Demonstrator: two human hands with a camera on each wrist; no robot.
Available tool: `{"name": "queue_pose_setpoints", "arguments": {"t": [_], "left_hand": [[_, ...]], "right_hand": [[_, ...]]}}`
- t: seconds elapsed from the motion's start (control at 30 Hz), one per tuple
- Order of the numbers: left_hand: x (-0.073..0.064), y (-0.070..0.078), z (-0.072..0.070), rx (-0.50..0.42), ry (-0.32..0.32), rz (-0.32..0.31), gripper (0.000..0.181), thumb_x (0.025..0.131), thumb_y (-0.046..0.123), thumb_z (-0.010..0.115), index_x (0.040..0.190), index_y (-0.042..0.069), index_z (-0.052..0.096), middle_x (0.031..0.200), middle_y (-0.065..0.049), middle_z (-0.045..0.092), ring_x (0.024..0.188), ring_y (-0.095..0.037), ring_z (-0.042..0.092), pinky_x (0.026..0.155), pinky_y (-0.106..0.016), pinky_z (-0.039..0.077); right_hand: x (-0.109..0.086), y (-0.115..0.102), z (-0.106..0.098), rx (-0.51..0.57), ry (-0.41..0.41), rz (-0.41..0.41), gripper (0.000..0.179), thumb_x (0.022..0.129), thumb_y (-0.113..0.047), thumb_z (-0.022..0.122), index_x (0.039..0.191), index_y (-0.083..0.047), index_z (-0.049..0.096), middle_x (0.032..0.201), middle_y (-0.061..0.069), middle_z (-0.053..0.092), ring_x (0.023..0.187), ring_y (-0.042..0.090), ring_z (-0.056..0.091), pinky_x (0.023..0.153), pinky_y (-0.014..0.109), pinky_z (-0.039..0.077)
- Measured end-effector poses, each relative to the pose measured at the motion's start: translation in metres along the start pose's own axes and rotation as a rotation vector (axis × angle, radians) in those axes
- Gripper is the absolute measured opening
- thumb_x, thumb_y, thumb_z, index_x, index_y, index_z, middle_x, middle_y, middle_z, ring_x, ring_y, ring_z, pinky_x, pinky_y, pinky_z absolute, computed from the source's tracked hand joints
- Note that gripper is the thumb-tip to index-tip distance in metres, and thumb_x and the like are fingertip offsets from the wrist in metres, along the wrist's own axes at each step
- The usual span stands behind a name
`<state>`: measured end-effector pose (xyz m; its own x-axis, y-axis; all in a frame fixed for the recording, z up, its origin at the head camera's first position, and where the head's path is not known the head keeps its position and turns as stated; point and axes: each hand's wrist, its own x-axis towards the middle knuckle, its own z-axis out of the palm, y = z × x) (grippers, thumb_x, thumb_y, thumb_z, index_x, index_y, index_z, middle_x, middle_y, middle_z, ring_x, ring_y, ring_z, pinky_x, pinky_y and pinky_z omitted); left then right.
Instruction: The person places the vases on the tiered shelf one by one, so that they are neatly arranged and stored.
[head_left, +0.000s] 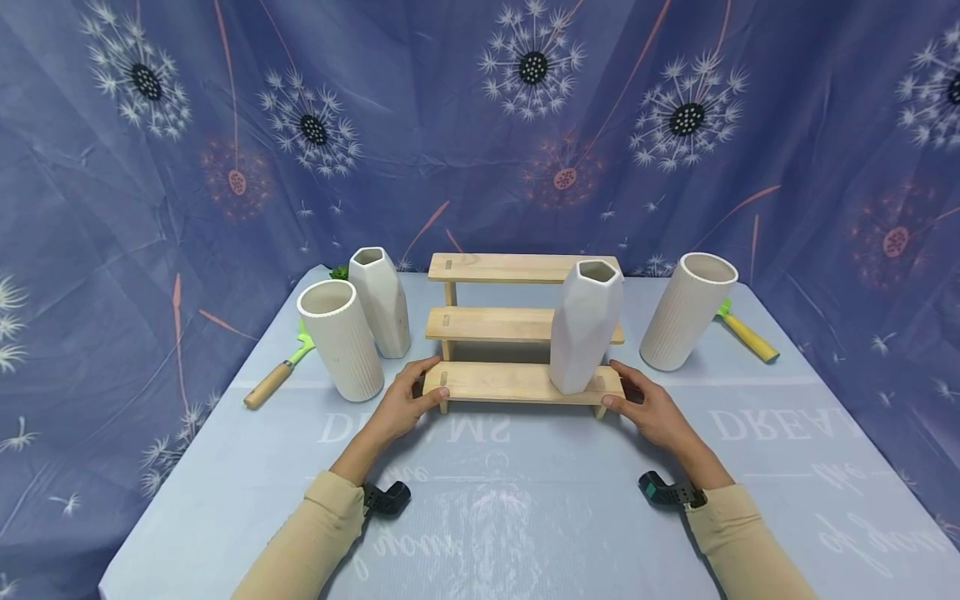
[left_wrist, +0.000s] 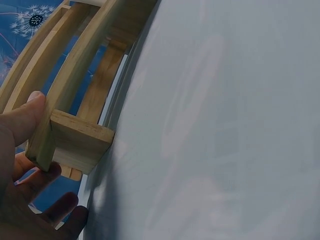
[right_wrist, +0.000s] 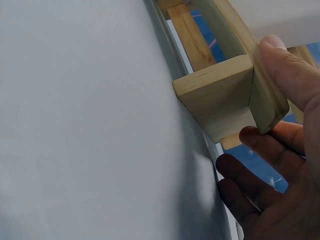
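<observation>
A three-tier wooden display stand [head_left: 491, 381] stands in the middle of the table. My left hand [head_left: 401, 407] grips the left end of its lowest shelf, thumb on top and fingertips underneath, as the left wrist view shows. At the opposite end, my right hand [head_left: 654, 410] pinches the same shelf between thumb and fingers; in the right wrist view the lower fingers hang apart from the wood. A white faceted vase [head_left: 587, 329] stands upright on the right part of that lowest shelf. The two upper shelves carry nothing.
Left of the stand are a ribbed white vase [head_left: 343, 346] and another faceted vase [head_left: 384, 308]. A wooden-handled green tool [head_left: 273, 379] lies farther left. To the right stands a ribbed vase [head_left: 684, 317], with a yellow-handled tool [head_left: 750, 337] behind it. A blue dandelion-print curtain [head_left: 435, 125] hangs behind.
</observation>
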<state>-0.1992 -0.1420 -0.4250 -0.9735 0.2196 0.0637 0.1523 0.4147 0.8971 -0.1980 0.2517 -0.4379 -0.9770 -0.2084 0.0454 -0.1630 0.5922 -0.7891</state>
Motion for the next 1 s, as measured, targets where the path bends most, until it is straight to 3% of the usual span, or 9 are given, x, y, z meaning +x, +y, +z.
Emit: {"name": "queue_pose_setpoints", "arguments": {"t": [0.13, 0.2, 0.3, 0.5, 0.73, 1.0], "left_hand": [[0.009, -0.02, 0.003, 0.01, 0.013, 0.017, 0.064, 0.089, 0.018, 0.066, 0.143, 0.002, 0.037, 0.136, -0.022, 0.042, 0.11, -0.031, 0.051, 0.09, -0.037, 0.043], [0.009, -0.022, 0.003, 0.028, 0.025, 0.021, 0.064, 0.088, 0.021, 0.067, 0.143, 0.004, 0.039, 0.136, -0.019, 0.044, 0.109, -0.029, 0.051, 0.088, -0.034, 0.043], [0.008, -0.021, 0.002, 0.058, 0.037, 0.019, 0.063, 0.087, 0.022, 0.068, 0.142, 0.006, 0.041, 0.137, -0.017, 0.045, 0.111, -0.03, 0.048, 0.09, -0.036, 0.043], [0.003, -0.018, -0.001, 0.081, 0.059, 0.02, 0.062, 0.088, 0.021, 0.067, 0.142, 0.004, 0.04, 0.142, -0.02, 0.041, 0.132, -0.038, 0.034, 0.106, -0.051, 0.037], [-0.009, -0.014, -0.004, 0.062, 0.064, -0.01, 0.066, 0.089, 0.023, 0.066, 0.144, 0.006, 0.035, 0.146, -0.019, 0.034, 0.138, -0.037, 0.029, 0.109, -0.051, 0.034], [-0.025, -0.008, -0.011, -0.028, 0.203, -0.055, 0.062, 0.087, 0.019, 0.068, 0.139, 0.003, 0.038, 0.143, -0.019, 0.041, 0.134, -0.034, 0.035, 0.106, -0.051, 0.036]], "right_hand": [[0.004, 0.012, 0.001, 0.011, 0.007, 0.006, 0.07, 0.091, -0.03, 0.062, 0.148, -0.005, 0.028, 0.138, 0.028, 0.046, 0.124, 0.043, 0.048, 0.097, 0.054, 0.044], [0.007, 0.021, 0.002, 0.02, 0.008, 0.001, 0.071, 0.091, -0.03, 0.062, 0.148, -0.007, 0.028, 0.138, 0.027, 0.046, 0.124, 0.042, 0.049, 0.096, 0.053, 0.044], [0.008, 0.023, 0.003, 0.032, 0.008, -0.005, 0.072, 0.09, -0.032, 0.063, 0.148, -0.008, 0.029, 0.138, 0.026, 0.047, 0.123, 0.041, 0.049, 0.096, 0.052, 0.044], [0.007, 0.022, 0.003, 0.032, 0.011, -0.008, 0.072, 0.09, -0.036, 0.063, 0.148, -0.008, 0.03, 0.136, 0.026, 0.048, 0.123, 0.041, 0.049, 0.096, 0.052, 0.044], [0.006, 0.022, 0.002, 0.03, 0.015, 0.0, 0.072, 0.09, -0.036, 0.062, 0.148, -0.009, 0.03, 0.137, 0.026, 0.048, 0.123, 0.041, 0.049, 0.096, 0.051, 0.045], [0.005, 0.02, 0.002, 0.035, 0.012, 0.006, 0.073, 0.089, -0.038, 0.063, 0.148, -0.011, 0.029, 0.138, 0.026, 0.047, 0.124, 0.041, 0.049, 0.094, 0.05, 0.046]]}}
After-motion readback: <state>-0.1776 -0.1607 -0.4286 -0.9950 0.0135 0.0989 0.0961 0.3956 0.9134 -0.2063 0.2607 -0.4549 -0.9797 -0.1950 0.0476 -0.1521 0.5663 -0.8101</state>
